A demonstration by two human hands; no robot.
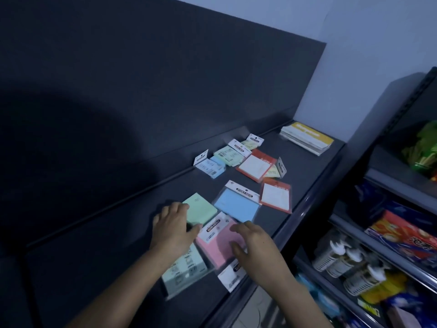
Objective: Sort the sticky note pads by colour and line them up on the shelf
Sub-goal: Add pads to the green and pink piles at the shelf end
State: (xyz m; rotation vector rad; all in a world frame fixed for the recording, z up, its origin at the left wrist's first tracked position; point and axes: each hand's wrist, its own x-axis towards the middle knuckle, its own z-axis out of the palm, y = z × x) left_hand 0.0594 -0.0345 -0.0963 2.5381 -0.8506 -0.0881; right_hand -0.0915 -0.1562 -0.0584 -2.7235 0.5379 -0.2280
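Left hand [173, 229] lies flat on the green pad [201, 208], right hand [255, 247] flat on the pink pad [217, 245]. Fingers are apart, gripping nothing. Pads are mixed on the shelf [118, 245]. We'd slide them one colour at a time, edges square and away from the front lip.

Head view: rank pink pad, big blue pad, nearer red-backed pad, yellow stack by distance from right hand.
1. Pink pad, under the right hand, touching.
2. Big blue pad, just beyond that hand.
3. Nearer red-backed pad, farther back, by the front edge of the shelf.
4. Yellow stack, shelf's far end.
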